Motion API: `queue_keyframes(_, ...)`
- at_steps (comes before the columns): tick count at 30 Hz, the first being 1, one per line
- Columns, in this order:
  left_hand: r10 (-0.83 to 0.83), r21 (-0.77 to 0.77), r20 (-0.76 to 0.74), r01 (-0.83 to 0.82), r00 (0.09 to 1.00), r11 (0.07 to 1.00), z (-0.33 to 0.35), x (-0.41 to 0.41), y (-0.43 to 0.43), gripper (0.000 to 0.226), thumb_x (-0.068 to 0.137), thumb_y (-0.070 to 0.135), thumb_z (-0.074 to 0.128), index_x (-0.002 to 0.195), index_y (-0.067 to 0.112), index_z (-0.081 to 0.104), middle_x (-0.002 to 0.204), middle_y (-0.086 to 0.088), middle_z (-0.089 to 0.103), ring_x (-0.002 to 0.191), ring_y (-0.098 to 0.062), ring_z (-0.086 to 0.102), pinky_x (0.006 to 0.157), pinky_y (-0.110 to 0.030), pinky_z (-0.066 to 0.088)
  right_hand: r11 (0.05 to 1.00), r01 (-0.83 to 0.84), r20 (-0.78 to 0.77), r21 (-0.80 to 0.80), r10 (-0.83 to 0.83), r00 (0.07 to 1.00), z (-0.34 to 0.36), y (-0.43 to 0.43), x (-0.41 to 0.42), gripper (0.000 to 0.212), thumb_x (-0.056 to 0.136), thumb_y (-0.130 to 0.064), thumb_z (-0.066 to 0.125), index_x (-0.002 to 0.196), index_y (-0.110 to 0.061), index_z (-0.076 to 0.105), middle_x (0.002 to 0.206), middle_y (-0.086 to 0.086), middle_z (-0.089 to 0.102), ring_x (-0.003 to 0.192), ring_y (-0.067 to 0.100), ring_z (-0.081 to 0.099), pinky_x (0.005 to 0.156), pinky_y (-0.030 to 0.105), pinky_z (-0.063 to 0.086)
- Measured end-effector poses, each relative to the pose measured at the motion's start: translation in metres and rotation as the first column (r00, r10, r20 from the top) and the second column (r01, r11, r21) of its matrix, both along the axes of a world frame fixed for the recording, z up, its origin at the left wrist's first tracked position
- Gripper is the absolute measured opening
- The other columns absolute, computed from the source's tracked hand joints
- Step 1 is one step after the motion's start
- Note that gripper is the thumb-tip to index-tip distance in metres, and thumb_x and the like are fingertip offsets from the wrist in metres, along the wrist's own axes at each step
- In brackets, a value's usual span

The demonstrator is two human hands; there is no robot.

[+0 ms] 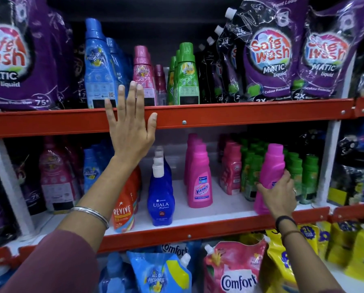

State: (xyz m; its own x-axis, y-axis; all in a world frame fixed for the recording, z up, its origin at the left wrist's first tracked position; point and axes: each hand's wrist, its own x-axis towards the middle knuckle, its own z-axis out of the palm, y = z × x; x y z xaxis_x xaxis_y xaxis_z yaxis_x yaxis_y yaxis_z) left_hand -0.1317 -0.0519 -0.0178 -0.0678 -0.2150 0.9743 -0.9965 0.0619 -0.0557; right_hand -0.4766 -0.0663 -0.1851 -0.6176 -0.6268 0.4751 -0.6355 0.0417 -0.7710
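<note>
My right hand [279, 195] grips a pink bottle [271, 172] at the front right of the middle shelf [198, 229], fingers curled round its lower body. The bottle stands slightly tilted at the shelf's edge. A row of matching pink Vanish bottles [199, 180] stands to its left. My left hand [130, 121] is raised with fingers straight and spread, in front of the red edge of the upper shelf [240, 112], just before a blue softener bottle [98, 66] and a pink one [144, 72].
Upper shelf holds purple Safewash pouches [269, 53], green bottles [185, 77] and black pouches. Middle shelf holds a blue Ujala bottle [161, 197], an orange Revive bottle [124, 210], small pink and green bottles behind. Below lie Comfort pouches [234, 271] and yellow pouches [346, 246].
</note>
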Motion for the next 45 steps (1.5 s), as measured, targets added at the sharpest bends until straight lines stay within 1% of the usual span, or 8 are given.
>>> queue_keyframes(8,-0.001,0.026,0.0,0.001,1.0,1.0,0.0,-0.001,0.0,0.063,0.1,0.048,0.021,0.152,0.014,0.01,0.161,-0.006,0.014,0.148,-0.027,0.007,0.117,-0.05,-0.004,0.998,0.004,-0.046,-0.057,-0.007,0.999,0.011,0.009,0.012,0.082,0.062,-0.034,0.084,0.122,-0.003,0.038,0.115,0.027,0.053,0.101,0.048,0.057,0.076,0.055,0.047)
queue_keyframes(13,-0.009,0.021,0.006,0.009,1.0,1.0,0.0,0.0,-0.001,0.063,0.1,0.048,0.021,0.152,0.014,0.012,0.16,-0.006,0.017,0.148,-0.028,0.009,0.117,-0.051,-0.001,0.992,-0.089,-0.104,-0.089,0.08,0.991,0.03,0.018,0.052,0.08,0.059,-0.046,0.082,0.114,-0.006,0.041,0.113,0.022,0.058,0.099,0.044,0.06,0.072,0.048,0.046)
queue_keyframes(18,-0.018,0.023,0.016,0.017,1.0,1.0,0.0,0.002,-0.001,0.062,0.1,0.048,0.021,0.152,0.014,0.013,0.16,-0.006,0.019,0.148,-0.028,0.011,0.118,-0.053,0.002,0.98,-0.193,-0.149,-0.059,0.182,0.972,0.037,0.023,0.099,0.082,0.059,-0.053,0.08,0.113,-0.006,0.041,0.111,0.019,0.058,0.097,0.039,0.061,0.067,0.037,0.037)
queue_keyframes(23,-0.03,0.004,0.011,0.03,0.999,1.0,-0.002,0.002,-0.002,0.062,0.1,0.049,0.021,0.151,0.015,0.015,0.159,-0.005,0.021,0.147,-0.027,0.013,0.118,-0.05,0.001,0.97,-0.24,-0.17,0.024,0.24,0.956,0.029,0.018,0.134,0.088,0.061,-0.056,0.077,0.122,-0.007,0.036,0.112,0.018,0.058,0.096,0.038,0.061,0.068,0.039,0.045)
queue_keyframes(28,-0.039,-0.01,0.013,0.039,0.999,0.999,-0.002,0.002,-0.003,0.062,0.1,0.048,0.023,0.151,0.014,0.017,0.159,-0.005,0.022,0.147,-0.027,0.014,0.118,-0.048,-0.001,0.97,-0.217,-0.157,0.11,0.233,0.96,0.02,0.013,0.149,0.099,0.064,-0.053,0.077,0.135,-0.004,0.028,0.122,0.022,0.054,0.107,0.04,0.059,0.08,0.047,0.05)
queue_keyframes(37,-0.056,-0.001,0.004,0.056,0.998,0.998,-0.002,0.002,-0.002,0.061,0.1,0.046,0.025,0.151,0.014,0.019,0.158,-0.004,0.023,0.147,-0.026,0.014,0.118,-0.047,-0.002,0.975,-0.157,-0.221,0.16,0.19,0.956,0.013,0.009,0.162,0.095,0.064,-0.059,0.074,0.128,-0.002,0.033,0.118,0.022,0.054,0.102,0.04,0.06,0.072,0.044,0.05)
queue_keyframes(41,-0.197,0.01,-0.047,0.198,0.979,0.98,-0.018,-0.004,0.005,0.06,0.099,0.039,0.033,0.151,0.011,0.018,0.159,-0.007,0.021,0.148,-0.027,0.007,0.118,-0.043,-0.007,0.981,-0.16,-0.241,0.112,0.183,0.953,0.008,0.014,0.156,0.093,0.061,-0.077,0.058,0.112,-0.002,0.041,0.107,0.02,0.058,0.094,0.037,0.062,0.066,0.042,0.049)
queue_keyframes(45,-0.52,0.061,-0.106,0.527,0.848,0.847,-0.049,-0.027,0.022,0.058,0.097,0.028,0.038,0.149,0.008,0.023,0.159,-0.008,0.019,0.149,-0.023,0.004,0.121,-0.038,-0.003,0.932,-0.343,0.028,-0.118,0.349,0.937,0.002,0.02,0.144,0.084,0.072,-0.078,0.045,0.118,-0.007,0.046,0.118,0.012,0.058,0.105,0.029,0.058,0.084,0.04,0.048)
